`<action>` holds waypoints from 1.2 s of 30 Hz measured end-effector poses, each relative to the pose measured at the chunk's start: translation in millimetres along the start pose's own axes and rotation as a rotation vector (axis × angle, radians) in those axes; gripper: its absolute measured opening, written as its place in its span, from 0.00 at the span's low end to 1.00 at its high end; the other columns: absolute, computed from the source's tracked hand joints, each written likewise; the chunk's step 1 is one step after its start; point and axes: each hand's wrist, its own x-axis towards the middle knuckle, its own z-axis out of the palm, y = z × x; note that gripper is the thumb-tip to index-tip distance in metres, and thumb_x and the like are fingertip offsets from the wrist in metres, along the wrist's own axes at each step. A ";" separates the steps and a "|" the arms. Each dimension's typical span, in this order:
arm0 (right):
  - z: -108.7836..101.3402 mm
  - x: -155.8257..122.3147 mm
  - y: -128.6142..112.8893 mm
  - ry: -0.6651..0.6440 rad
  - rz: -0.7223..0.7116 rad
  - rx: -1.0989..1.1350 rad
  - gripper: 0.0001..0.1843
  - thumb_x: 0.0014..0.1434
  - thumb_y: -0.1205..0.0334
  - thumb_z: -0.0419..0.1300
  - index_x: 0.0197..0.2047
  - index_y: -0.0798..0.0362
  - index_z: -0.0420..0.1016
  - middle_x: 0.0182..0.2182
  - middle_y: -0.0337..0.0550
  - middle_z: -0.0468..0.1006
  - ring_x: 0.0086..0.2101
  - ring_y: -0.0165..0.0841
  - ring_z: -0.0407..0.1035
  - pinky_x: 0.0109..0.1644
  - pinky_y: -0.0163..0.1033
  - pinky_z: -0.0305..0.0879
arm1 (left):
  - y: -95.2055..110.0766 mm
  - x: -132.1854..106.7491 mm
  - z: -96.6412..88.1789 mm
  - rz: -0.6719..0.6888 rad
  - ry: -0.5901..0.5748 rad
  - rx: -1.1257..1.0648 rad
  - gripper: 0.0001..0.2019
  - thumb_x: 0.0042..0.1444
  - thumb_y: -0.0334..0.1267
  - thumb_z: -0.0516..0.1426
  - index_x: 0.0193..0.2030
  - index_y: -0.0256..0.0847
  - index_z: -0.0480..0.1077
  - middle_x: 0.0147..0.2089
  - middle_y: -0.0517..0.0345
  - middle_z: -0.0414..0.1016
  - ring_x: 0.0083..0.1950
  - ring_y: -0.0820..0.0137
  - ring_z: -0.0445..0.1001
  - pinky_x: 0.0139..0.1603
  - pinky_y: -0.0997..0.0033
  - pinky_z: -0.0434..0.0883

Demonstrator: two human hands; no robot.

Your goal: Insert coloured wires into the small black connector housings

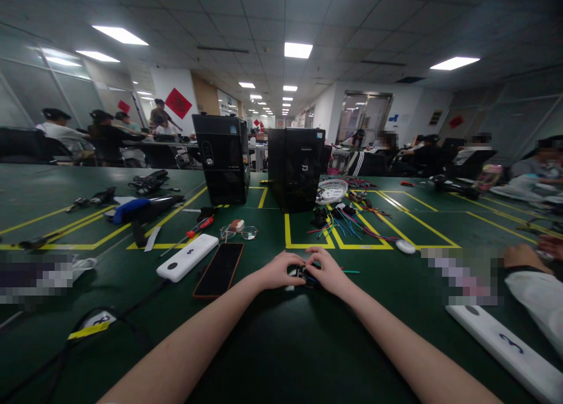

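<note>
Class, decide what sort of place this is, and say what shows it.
Probably an open-plan workroom for electronics: black computer towers and coloured wires share a green table, with people seated beyond.

You work in dim, greyish light from ceiling panels (298,50), which glare white overhead. The green tabletop (281,351) falls into soft shadow nearest you. The wide lens stretches and blurs the edges; pixelated blocks mask patches at both sides. Between your left hand (278,270) and right hand (329,273), the small black part (311,279) loses detail.
</note>
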 end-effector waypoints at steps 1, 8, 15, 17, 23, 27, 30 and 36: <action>0.2 0.3 0.1 -0.003 0.002 0.003 0.04 0.50 0.70 0.57 0.25 0.54 0.70 0.45 0.46 0.69 0.49 0.34 0.63 0.54 0.43 0.56 | -0.7 0.0 0.4 0.001 0.002 0.000 0.18 0.48 0.43 0.62 0.46 0.43 0.72 0.50 0.53 0.72 0.52 0.62 0.68 0.56 0.63 0.57; -31.9 10.2 -4.7 0.222 -0.055 0.092 0.04 0.54 0.65 0.56 0.28 0.54 0.69 0.44 0.47 0.69 0.47 0.34 0.64 0.53 0.42 0.57 | -5.0 -1.3 3.5 0.006 0.030 0.009 0.18 0.48 0.45 0.62 0.45 0.42 0.72 0.49 0.52 0.72 0.52 0.62 0.68 0.56 0.64 0.58; -38.3 9.7 5.9 0.089 -0.035 -0.187 0.05 0.54 0.69 0.54 0.31 0.54 0.71 0.33 0.43 0.70 0.35 0.32 0.66 0.41 0.38 0.62 | -4.9 -1.4 4.0 -0.007 0.038 0.002 0.18 0.47 0.44 0.62 0.45 0.42 0.72 0.49 0.52 0.72 0.52 0.62 0.68 0.55 0.64 0.59; -28.2 7.3 8.1 0.022 -0.034 -0.234 0.05 0.54 0.68 0.56 0.34 0.55 0.72 0.35 0.44 0.71 0.37 0.32 0.66 0.43 0.39 0.62 | -5.1 -1.1 4.0 -0.016 0.026 0.014 0.19 0.47 0.44 0.62 0.46 0.42 0.72 0.50 0.52 0.72 0.52 0.62 0.67 0.57 0.63 0.58; -12.8 -4.8 -10.8 -0.026 -0.296 -0.304 0.04 0.55 0.63 0.57 0.32 0.53 0.71 0.39 0.44 0.70 0.41 0.33 0.64 0.47 0.41 0.60 | -7.1 0.5 5.9 0.007 0.023 0.030 0.17 0.47 0.43 0.62 0.44 0.41 0.72 0.49 0.53 0.72 0.51 0.62 0.68 0.54 0.66 0.60; -9.1 -9.6 -18.7 -0.111 -0.328 -0.376 0.02 0.51 0.66 0.60 0.28 0.53 0.70 0.38 0.43 0.71 0.42 0.34 0.64 0.46 0.41 0.60 | -6.4 1.1 5.7 0.036 0.024 0.029 0.14 0.48 0.41 0.62 0.42 0.41 0.73 0.48 0.55 0.73 0.50 0.64 0.68 0.53 0.69 0.61; -6.7 -9.0 -17.7 -0.134 -0.333 -0.390 0.03 0.51 0.67 0.59 0.26 0.54 0.69 0.39 0.43 0.71 0.43 0.34 0.64 0.48 0.42 0.59 | -5.5 1.0 5.0 0.031 0.022 0.030 0.15 0.48 0.42 0.62 0.43 0.42 0.73 0.48 0.54 0.72 0.50 0.63 0.68 0.53 0.68 0.61; -26.7 -4.2 -26.6 0.074 -0.330 -0.247 0.05 0.57 0.66 0.54 0.29 0.53 0.68 0.43 0.46 0.70 0.47 0.35 0.62 0.52 0.44 0.56 | -6.8 0.7 4.7 0.006 0.013 0.034 0.18 0.47 0.45 0.62 0.45 0.43 0.72 0.50 0.54 0.72 0.52 0.61 0.67 0.54 0.65 0.60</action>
